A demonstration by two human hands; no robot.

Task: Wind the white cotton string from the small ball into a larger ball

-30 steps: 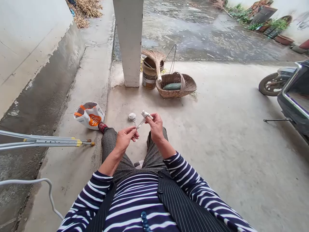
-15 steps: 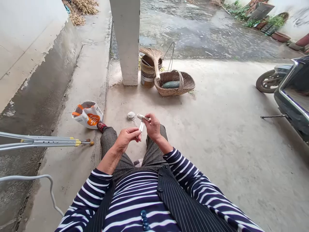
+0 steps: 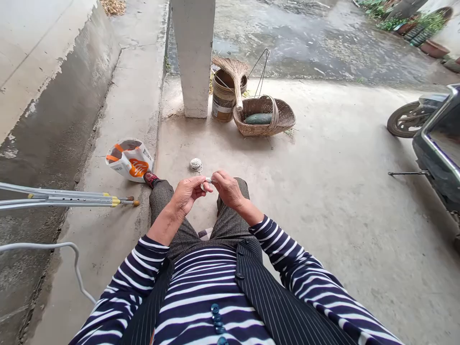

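Observation:
My left hand (image 3: pixel 189 191) and my right hand (image 3: pixel 228 189) meet above my knees, fingertips close together. Both pinch a small piece of white yarn work (image 3: pixel 208 180), mostly covered by the fingers. Whether a hook or needle is in it cannot be made out. Just beyond the hands, a ball of white yarn (image 3: pixel 196 165) rests on the concrete floor, and a strand trails from it towards the hands.
A white and orange bag (image 3: pixel 124 165) stands by my left foot. Crutches (image 3: pixel 72 199) lie at the left. Ahead are a pillar (image 3: pixel 194 62), a bucket (image 3: pixel 221 103) with a broom (image 3: pixel 237 81), and a wicker basket (image 3: pixel 251 129) holding a green gourd (image 3: pixel 258 119). A scooter (image 3: pixel 434 153) stands right.
My hands have drawn closer together, and my right hand has turned over the white piece, which is now largely hidden. The strip stretched between them earlier no longer shows. The view has shifted slightly.

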